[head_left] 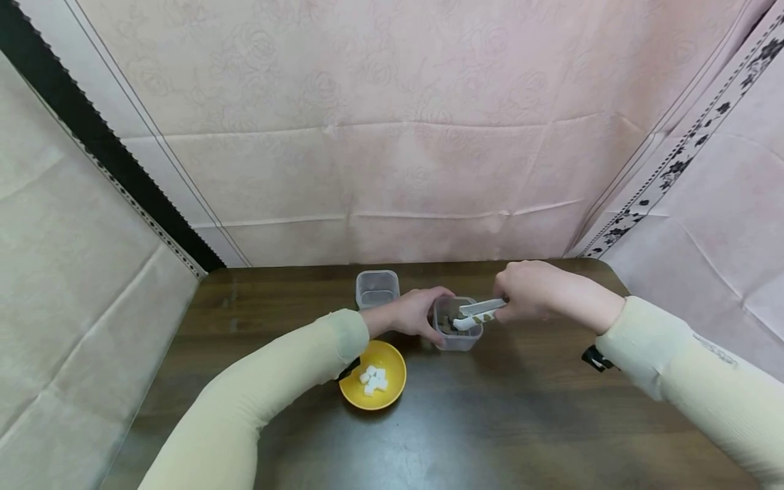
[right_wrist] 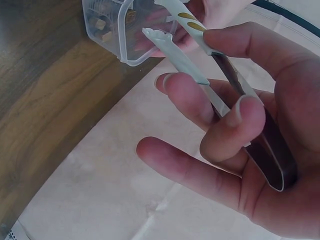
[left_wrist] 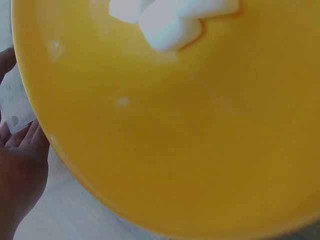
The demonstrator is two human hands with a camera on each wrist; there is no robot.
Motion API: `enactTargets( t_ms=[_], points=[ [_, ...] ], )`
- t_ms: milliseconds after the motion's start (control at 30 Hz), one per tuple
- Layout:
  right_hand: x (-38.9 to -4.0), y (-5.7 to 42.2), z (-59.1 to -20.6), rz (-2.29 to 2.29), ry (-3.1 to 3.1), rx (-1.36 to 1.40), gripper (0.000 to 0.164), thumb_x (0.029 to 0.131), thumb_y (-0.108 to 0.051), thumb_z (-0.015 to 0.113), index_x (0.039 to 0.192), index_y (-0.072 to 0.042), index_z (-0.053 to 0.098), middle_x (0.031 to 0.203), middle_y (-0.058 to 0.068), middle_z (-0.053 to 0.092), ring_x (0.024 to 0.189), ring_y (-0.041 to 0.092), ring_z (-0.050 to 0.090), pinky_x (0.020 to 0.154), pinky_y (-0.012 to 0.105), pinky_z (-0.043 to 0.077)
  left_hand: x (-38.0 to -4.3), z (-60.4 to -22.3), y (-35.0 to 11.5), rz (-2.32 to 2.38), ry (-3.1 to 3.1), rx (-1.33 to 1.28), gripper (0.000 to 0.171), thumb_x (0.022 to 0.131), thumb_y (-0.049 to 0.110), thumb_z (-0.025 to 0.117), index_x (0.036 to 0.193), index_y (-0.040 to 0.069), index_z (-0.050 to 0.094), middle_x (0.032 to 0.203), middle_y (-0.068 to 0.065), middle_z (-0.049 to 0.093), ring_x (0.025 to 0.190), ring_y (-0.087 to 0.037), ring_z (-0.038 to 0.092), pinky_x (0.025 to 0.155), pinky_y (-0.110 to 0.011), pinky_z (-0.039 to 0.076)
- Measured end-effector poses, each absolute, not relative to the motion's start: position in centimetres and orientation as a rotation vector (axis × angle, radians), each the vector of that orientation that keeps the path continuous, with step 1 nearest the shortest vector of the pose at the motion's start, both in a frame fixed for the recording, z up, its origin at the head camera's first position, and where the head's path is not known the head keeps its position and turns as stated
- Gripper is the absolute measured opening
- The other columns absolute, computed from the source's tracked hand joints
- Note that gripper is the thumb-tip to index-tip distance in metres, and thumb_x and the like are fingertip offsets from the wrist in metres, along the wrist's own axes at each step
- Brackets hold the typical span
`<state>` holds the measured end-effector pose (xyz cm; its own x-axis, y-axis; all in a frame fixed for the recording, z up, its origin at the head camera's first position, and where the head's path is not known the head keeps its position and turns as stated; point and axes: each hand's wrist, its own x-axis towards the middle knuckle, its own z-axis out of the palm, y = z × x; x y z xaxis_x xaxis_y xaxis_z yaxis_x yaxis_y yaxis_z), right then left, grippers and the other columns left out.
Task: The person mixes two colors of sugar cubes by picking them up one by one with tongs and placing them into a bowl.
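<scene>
My left hand (head_left: pixel 416 314) grips the side of a clear plastic container (head_left: pixel 456 344), thumb and fingers spread around it. Small brown cubes (right_wrist: pixel 102 24) lie inside that container. In my right hand (head_left: pixel 531 291) is a pair of metal tongs (head_left: pixel 480 314) with pale, leaf-patterned plastic tips. Those tips stand apart at the container's opening; no cube shows between them in the right wrist view. A yellow dish (left_wrist: pixel 150 150) sits below my left wrist, holding several white cubes (head_left: pixel 372 379). The left wrist view shows just the edge of the left hand and container.
A second clear container (head_left: pixel 376 273) stands on the brown wooden table (head_left: pixel 490 422), behind my left wrist. Pale patterned cloth (head_left: pixel 392 170) hangs along the table's back edge and both sides.
</scene>
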<state>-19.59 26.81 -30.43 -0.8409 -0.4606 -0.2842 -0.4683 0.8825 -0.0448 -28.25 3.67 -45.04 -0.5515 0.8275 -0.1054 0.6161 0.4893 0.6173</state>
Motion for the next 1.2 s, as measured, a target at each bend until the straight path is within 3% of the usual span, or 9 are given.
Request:
enactTargets(
  t_ms=[200, 633, 1000, 1200],
  points=[
    [-20.3, 26.5, -31.0, 0.069, 2.807, -0.736, 0.024, 0.084, -0.027, 0.076, 0.064, -0.022, 0.063, 0.057, -0.012, 0.044, 0.053, 0.008, 0.039, 0.048, 0.027, 0.03, -28.4, -44.9, 3.4, 0.772, 2.338, 1.154, 0.09, 0.083, 0.028, 0.095, 0.157, 0.017, 0.045, 0.15, -0.008, 0.059, 0.113, -0.019, 0.059, 0.102, -0.034, 0.052],
    [-21.7, 25.7, -31.7, 0.162, 2.784, -0.76, 0.024, 0.08, -0.026, 0.073, 0.06, -0.021, 0.061, 0.054, -0.008, 0.055, 0.047, 0.014, 0.053, 0.046, 0.033, 0.043, -28.3, -45.0, 3.3, 0.791, 2.324, 1.133, 0.089, 0.083, 0.026, 0.095, 0.156, 0.016, 0.045, 0.135, -0.006, 0.064, 0.098, -0.018, 0.061, 0.086, -0.028, 0.052],
    [-23.2, 25.1, -32.8, 0.219, 2.737, -0.764, 0.026, 0.084, -0.029, 0.074, 0.063, -0.02, 0.062, 0.058, -0.007, 0.06, 0.044, 0.011, 0.058, 0.048, 0.033, 0.049, -30.5, -47.7, 3.9, 0.79, 2.294, 1.152, 0.09, 0.08, 0.035, 0.097, 0.153, 0.018, 0.048, 0.149, -0.003, 0.061, 0.106, -0.017, 0.064, 0.097, -0.032, 0.056],
    [-23.5, 24.6, -33.3, 0.218, 2.725, -0.775, 0.029, 0.086, -0.029, 0.074, 0.062, -0.02, 0.061, 0.05, -0.009, 0.058, 0.041, 0.01, 0.057, 0.049, 0.032, 0.049, -29.5, -46.1, 3.8, 0.79, 2.286, 1.144, 0.088, 0.082, 0.028, 0.096, 0.153, 0.015, 0.047, 0.147, -0.004, 0.063, 0.109, -0.019, 0.065, 0.097, -0.032, 0.056]
  ],
)
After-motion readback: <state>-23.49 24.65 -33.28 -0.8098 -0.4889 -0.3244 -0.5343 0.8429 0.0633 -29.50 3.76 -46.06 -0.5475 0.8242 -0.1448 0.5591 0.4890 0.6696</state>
